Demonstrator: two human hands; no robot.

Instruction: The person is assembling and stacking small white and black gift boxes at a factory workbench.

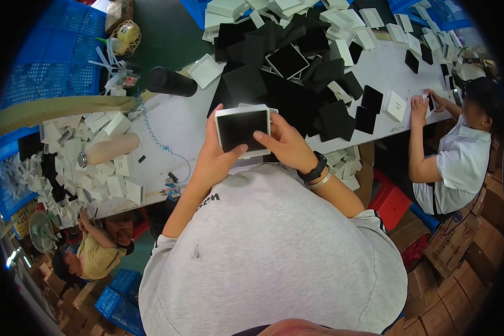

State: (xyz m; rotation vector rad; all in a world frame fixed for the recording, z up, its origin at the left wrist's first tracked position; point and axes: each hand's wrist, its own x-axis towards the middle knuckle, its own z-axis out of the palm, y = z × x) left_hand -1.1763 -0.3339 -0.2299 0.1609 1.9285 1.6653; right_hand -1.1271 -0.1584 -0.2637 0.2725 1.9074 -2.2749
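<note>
Close in front of my chest, both hands hold a shallow white box point(242, 110) with a flat black piece point(241, 127) inside its rim. My left hand point(217, 154) grips the box's left side, its thumb over the lower edge. From the right, my right hand point(288, 143) grips the other side, with its thumb pressed on the black piece. Another white edge shows just behind the box; I cannot tell whether it is a separate part. Beyond my hands, black pads point(288, 98) are heaped on the white table point(165, 120).
White boxes point(92, 182) pile up at left around a peach-coloured bottle point(112, 149). A black cylinder point(172, 82) lies near the far edge. A coiled blue cord point(161, 144) crosses the table. Co-workers sit at right point(456, 145) and lower left point(95, 255). Blue crates point(56, 50) stand far left.
</note>
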